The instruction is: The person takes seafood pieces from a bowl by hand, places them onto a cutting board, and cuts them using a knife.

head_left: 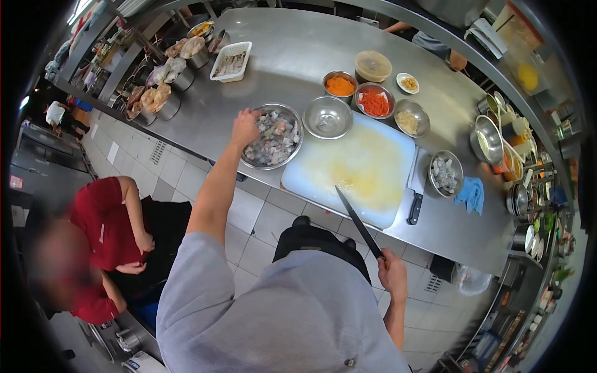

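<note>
- Seafood bowl (pixel 272 167), metal and holding grey-white pieces (pixel 273 138), is standing left of centre in the frame's upper half, on the steel table (pixel 289 43); this largest surface is spanning the frame from upper left to lower right.
- Cutting board (pixel 373 161), pale and yellow-stained, is occupying the area right of centre, its left side lying near the seafood bowl.
- Knife (pixel 357 217) is pointing away from the person, its long axis running diagonally from lower right to upper left; the tip is overlapping the board, though contact is impossible to tell.
- Cleaver (pixel 416 174) is lying along the board's right edge, handle toward the bottom of the frame.
- Left hand (pixel 246 126) is hanging over the bowl's upper-left rim and is the nearer hand, the pieces lying just to its right; its fingers are curling, but whether they are grasping anything cannot be told.
- Right hand (pixel 392 273), lower right of centre, is clasping the knife's handle, well apart from the bowl.
</note>
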Action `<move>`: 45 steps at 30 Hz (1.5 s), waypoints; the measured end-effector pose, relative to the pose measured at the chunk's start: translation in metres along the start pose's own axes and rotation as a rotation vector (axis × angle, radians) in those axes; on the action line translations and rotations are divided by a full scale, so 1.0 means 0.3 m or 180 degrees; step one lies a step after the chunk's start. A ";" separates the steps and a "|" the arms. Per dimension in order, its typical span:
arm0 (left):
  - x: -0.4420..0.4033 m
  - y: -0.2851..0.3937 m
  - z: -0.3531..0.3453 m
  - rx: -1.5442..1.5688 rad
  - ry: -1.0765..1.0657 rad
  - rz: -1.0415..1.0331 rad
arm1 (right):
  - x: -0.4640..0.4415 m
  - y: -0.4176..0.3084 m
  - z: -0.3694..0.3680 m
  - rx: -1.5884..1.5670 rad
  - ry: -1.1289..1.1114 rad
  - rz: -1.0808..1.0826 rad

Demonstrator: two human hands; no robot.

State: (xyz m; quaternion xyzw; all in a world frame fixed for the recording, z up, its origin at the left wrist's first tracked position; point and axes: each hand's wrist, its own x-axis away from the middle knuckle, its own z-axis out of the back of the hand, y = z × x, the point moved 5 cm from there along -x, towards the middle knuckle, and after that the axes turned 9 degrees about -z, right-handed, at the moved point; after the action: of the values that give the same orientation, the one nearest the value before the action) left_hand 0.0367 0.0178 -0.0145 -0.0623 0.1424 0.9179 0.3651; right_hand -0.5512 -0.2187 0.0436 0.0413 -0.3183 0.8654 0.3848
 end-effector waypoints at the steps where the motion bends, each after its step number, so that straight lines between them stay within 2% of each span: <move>1: -0.007 -0.004 -0.009 -0.0029 -0.0078 -0.0080 | 0.001 0.006 -0.002 -0.0017 -0.0022 -0.0030; 9: -0.003 0.023 0.005 -0.0352 -0.0429 -0.0465 | 0.000 0.012 -0.020 -0.0098 -0.0079 -0.0088; 15: -0.013 0.014 0.030 -0.0225 -0.0703 -0.0571 | -0.021 0.013 -0.016 -0.0126 -0.0078 0.0060; 18: 0.019 0.037 0.054 -0.0167 -0.0163 -0.0887 | -0.033 0.023 -0.024 -0.0117 -0.0164 0.0044; 21: 0.021 0.015 0.034 -0.0524 -0.0552 -0.0830 | -0.040 0.024 -0.026 -0.0132 -0.0160 0.0062; 24: -0.003 -0.047 0.037 0.0051 -0.0482 -0.0605 | -0.045 0.026 -0.022 -0.0122 -0.0147 0.0048; 27: 0.010 -0.084 0.070 0.0560 -0.0867 0.0235 | -0.045 0.026 -0.020 -0.0126 -0.0142 0.0070; 30: 0.078 -0.019 0.072 -0.0658 -0.1338 -0.0663 | -0.049 0.024 -0.025 -0.0077 -0.0202 0.0083; 33: 0.117 0.006 0.032 -0.1431 -0.1114 -0.0845 | -0.053 0.007 -0.022 -0.0110 -0.0221 0.0031; 36: 0.131 0.013 0.009 -0.1636 -0.1237 -0.0601 | -0.059 0.010 -0.023 -0.0141 -0.0099 0.0123; 39: 0.126 0.032 0.025 -0.1568 -0.1257 -0.0663 | -0.069 0.007 -0.018 -0.0145 -0.0196 0.0059; 42: 0.118 0.029 0.009 -0.1277 -0.1424 -0.0839 | -0.075 0.009 -0.022 -0.0118 -0.0193 0.0102; 45: 0.111 0.003 -0.019 -0.0954 -0.1531 -0.0682 | -0.075 0.006 -0.027 -0.0082 -0.0168 0.0130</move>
State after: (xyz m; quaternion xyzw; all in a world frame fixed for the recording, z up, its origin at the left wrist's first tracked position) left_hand 0.0119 0.0372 -0.0272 0.0891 -0.0926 0.8734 0.4698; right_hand -0.5353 -0.2295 0.0291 0.0526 -0.3402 0.8675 0.3590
